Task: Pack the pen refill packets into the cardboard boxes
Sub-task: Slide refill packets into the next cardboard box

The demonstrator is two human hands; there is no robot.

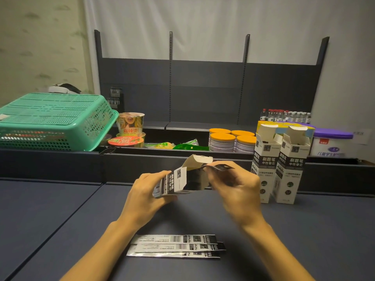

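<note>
The left hand has its grip around a small cardboard box held on its side above the table, while the right hand pinches a dark refill packet at the box's open end. Three more packets lie flat on the table just below the wrists, and two open boxes stand upright to the right.

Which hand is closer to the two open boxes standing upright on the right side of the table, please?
The right hand. It is just left of the standing boxes, feeding a packet into the held box; the left hand grips that box farther left.
</note>
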